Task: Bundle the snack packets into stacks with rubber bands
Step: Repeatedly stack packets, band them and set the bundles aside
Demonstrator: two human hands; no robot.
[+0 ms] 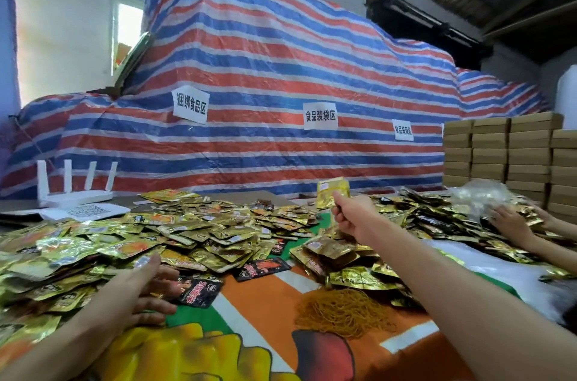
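Storeroom with striped red-blue-white tarpaulin (265,68) behind | surface (262,299) in printed orange cloth carries heaped gold foil snack packets (187,234) | right hand (352,213) raised, pinching one gold packet (331,191) | left hand (150,287) open, fingers relaxed over the heap | step: gathering a stack, probably | next: more packets, squared edges, then a band from the tan rubber band pile (340,312)

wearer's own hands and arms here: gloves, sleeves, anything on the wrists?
Left hand and right hand: no gloves. Left forearm and right forearm are bare to the frame edge, no sleeve showing. No watch, strap or band at either wrist. Fingers too blurred to rule out rings.
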